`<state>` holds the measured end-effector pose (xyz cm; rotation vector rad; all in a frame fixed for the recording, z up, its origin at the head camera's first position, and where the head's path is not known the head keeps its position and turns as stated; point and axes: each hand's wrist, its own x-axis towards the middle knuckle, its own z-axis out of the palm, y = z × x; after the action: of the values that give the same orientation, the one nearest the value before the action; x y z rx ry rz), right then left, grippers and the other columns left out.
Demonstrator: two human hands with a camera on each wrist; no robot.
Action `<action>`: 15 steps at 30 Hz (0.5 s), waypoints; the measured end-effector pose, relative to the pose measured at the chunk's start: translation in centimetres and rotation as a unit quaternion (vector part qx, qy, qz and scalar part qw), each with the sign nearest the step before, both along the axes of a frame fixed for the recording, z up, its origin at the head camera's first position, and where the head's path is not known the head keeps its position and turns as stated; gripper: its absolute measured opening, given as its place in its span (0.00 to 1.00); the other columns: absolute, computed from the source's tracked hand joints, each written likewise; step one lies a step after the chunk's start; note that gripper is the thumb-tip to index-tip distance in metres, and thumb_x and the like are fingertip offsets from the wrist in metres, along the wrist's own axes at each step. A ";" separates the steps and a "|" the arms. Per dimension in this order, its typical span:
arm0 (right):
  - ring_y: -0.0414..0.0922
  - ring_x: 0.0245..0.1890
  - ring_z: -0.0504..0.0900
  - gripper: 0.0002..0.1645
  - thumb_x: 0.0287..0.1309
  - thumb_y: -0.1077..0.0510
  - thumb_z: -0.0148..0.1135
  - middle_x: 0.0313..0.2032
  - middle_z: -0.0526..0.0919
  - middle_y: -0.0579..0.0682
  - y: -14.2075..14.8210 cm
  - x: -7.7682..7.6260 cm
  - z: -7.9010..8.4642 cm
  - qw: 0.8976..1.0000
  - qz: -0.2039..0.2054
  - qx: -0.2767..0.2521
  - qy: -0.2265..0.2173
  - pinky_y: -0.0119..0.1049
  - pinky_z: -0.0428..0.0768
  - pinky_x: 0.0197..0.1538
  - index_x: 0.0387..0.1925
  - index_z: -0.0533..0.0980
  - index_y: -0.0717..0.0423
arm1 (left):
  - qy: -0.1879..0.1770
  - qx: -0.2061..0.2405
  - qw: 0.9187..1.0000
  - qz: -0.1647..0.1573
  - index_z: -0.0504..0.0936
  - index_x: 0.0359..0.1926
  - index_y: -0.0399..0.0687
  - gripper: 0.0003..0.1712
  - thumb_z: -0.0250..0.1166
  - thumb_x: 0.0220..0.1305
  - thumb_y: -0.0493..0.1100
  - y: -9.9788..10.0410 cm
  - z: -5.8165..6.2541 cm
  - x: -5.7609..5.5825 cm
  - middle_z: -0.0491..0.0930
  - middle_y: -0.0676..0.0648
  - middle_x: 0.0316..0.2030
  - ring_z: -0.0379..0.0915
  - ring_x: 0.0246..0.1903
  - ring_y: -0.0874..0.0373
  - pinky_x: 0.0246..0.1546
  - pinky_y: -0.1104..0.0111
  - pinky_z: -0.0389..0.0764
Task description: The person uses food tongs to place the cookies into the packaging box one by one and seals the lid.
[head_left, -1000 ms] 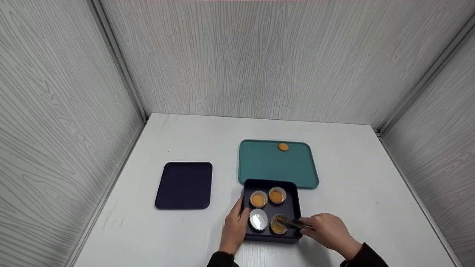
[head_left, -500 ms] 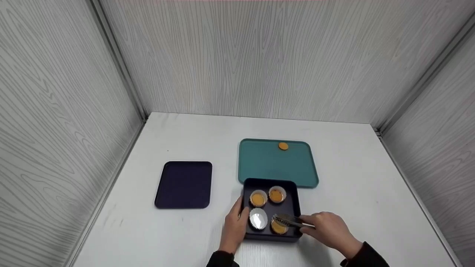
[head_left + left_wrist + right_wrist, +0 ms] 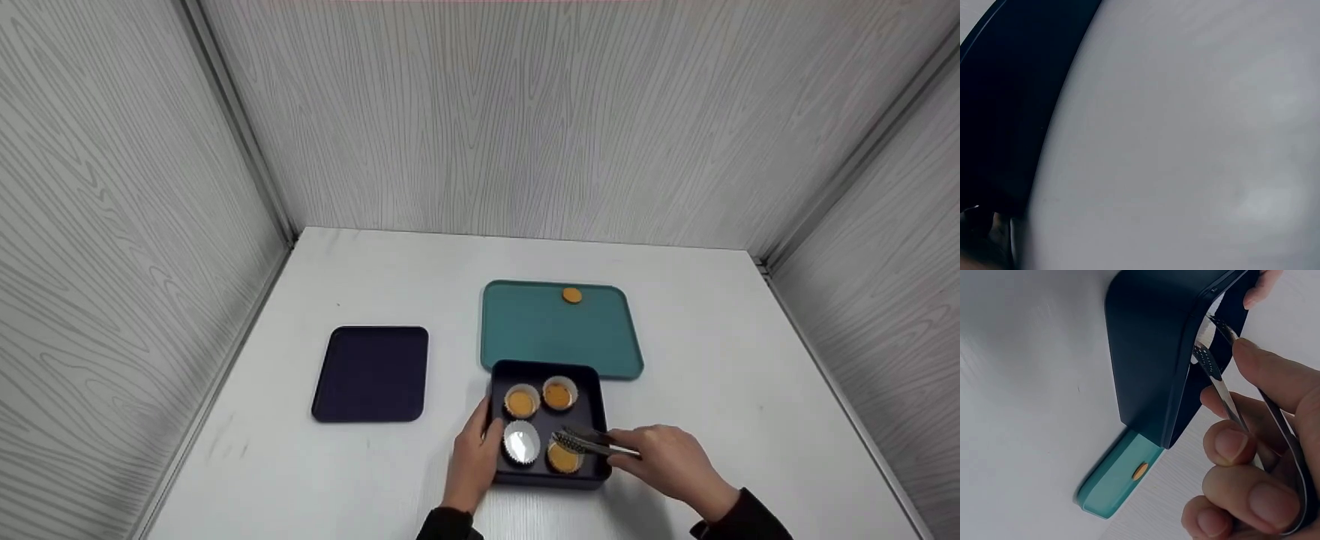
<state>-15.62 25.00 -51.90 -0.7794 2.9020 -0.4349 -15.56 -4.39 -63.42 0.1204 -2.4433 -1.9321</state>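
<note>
My left hand [image 3: 472, 461] grips the left wall of a square dark navy box [image 3: 551, 481], its thumb at the rim. In the box stand white fluted paper cups. The two far cups [image 3: 522, 417] and the near right cup [image 3: 565, 470] hold orange-brown discs [image 3: 565, 457]; the near left cup [image 3: 521, 442] shows only its shiny white bottom. My right hand [image 3: 667, 461] pinches metal tongs [image 3: 1224, 394] at the box's right side. Their perforated tips are spread over the near right cup, with nothing between them. In the left wrist view, the box's dark wall [image 3: 1010, 112] fills the left side.
A teal tray [image 3: 555, 337] lies behind the box, with one orange-brown disc [image 3: 572, 295] near its far edge. A flat dark navy tray [image 3: 371, 375] lies to the left on the white table [image 3: 712, 337]. Grey wood-grain panels [image 3: 480, 120] enclose the back and sides.
The tongs' tips have spread apart and shifted slightly up off the disc in the near right cup. My right hand has drawn a little to the right. The left hand keeps its grip.
</note>
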 end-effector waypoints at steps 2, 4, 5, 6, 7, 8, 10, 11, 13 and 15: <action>0.30 0.25 0.75 0.13 0.61 0.47 0.72 0.31 0.87 0.35 0.0 0.0 0.2 1.000 -0.004 -0.008 0.001 0.31 0.69 0.27 0.46 0.87 0.44 | 0.000 0.002 1.000 -0.001 0.62 0.79 0.52 0.32 0.50 0.81 0.54 0.0 0.0 0.1 0.64 0.48 0.75 0.59 0.75 0.49 0.75 0.51 0.61; 0.28 0.24 0.73 0.12 0.61 0.47 0.72 0.31 0.86 0.35 0.1 -0.1 0.5 1.000 -0.006 -0.016 0.005 0.30 0.67 0.26 0.45 0.87 0.43 | 0.000 0.002 1.000 -0.002 0.62 0.79 0.52 0.32 0.50 0.81 0.55 0.0 0.1 0.1 0.64 0.48 0.75 0.59 0.75 0.49 0.75 0.51 0.61; 0.28 0.25 0.72 0.12 0.61 0.47 0.72 0.31 0.87 0.35 0.1 -0.1 0.6 1.000 -0.006 -0.018 0.007 0.30 0.67 0.27 0.45 0.87 0.43 | 0.000 0.000 1.000 -0.001 0.62 0.79 0.52 0.32 0.50 0.80 0.55 0.0 0.1 0.1 0.64 0.48 0.75 0.59 0.75 0.49 0.75 0.51 0.62; 0.28 0.24 0.72 0.12 0.62 0.47 0.71 0.31 0.87 0.35 0.2 -0.1 0.7 1.000 -0.006 -0.020 0.010 0.30 0.67 0.27 0.45 0.87 0.43 | 0.000 -0.001 1.000 -0.001 0.62 0.79 0.52 0.32 0.51 0.80 0.55 0.0 0.1 0.1 0.64 0.48 0.75 0.59 0.74 0.49 0.75 0.51 0.62; 0.28 0.25 0.73 0.12 0.62 0.47 0.71 0.32 0.87 0.35 0.2 -0.1 0.8 1.000 -0.007 -0.022 0.012 0.30 0.67 0.27 0.46 0.87 0.43 | -0.001 -0.001 1.000 0.000 0.62 0.79 0.53 0.32 0.51 0.80 0.55 0.0 0.2 0.1 0.64 0.48 0.75 0.59 0.74 0.49 0.75 0.51 0.62; 0.28 0.25 0.73 0.13 0.62 0.47 0.71 0.33 0.88 0.36 0.3 -0.1 0.8 1.000 -0.007 -0.023 0.016 0.30 0.68 0.27 0.47 0.87 0.44 | -0.001 -0.002 1.000 0.001 0.62 0.79 0.53 0.32 0.51 0.80 0.55 0.0 0.2 0.1 0.64 0.48 0.75 0.60 0.74 0.49 0.75 0.52 0.62; 0.29 0.26 0.74 0.14 0.62 0.47 0.71 0.34 0.88 0.37 0.4 -0.2 0.9 0.999 -0.009 -0.024 0.023 0.31 0.69 0.28 0.48 0.87 0.44 | 0.000 -0.002 1.000 0.001 0.62 0.79 0.52 0.32 0.51 0.80 0.55 0.0 0.2 0.1 0.65 0.48 0.75 0.60 0.74 0.49 0.75 0.52 0.62; 0.29 0.26 0.75 0.14 0.62 0.47 0.71 0.34 0.88 0.37 0.4 -0.2 1.0 0.999 -0.011 -0.024 0.027 0.31 0.69 0.28 0.48 0.86 0.44 | 0.000 -0.001 1.000 0.001 0.62 0.79 0.52 0.32 0.51 0.80 0.55 0.0 0.2 0.1 0.65 0.47 0.75 0.60 0.74 0.49 0.75 0.52 0.62; 0.30 0.27 0.76 0.15 0.62 0.47 0.71 0.35 0.88 0.38 0.5 -0.3 1.1 0.999 -0.016 -0.025 0.032 0.31 0.69 0.29 0.49 0.86 0.44 | 0.000 -0.001 1.000 0.000 0.62 0.79 0.51 0.32 0.51 0.80 0.55 0.0 0.2 0.1 0.65 0.47 0.75 0.60 0.74 0.49 0.75 0.52 0.63; 0.31 0.27 0.77 0.16 0.63 0.46 0.70 0.35 0.89 0.38 0.5 -0.3 1.1 0.999 -0.022 -0.028 0.035 0.30 0.69 0.29 0.50 0.86 0.43 | 0.000 -0.002 1.000 -0.001 0.62 0.79 0.51 0.32 0.51 0.80 0.55 0.0 0.2 0.1 0.65 0.47 0.75 0.60 0.74 0.48 0.75 0.52 0.62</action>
<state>-15.91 25.53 -50.75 -0.7542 2.9900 -0.5042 -15.41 -4.41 -63.22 0.1172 -2.4473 -1.9276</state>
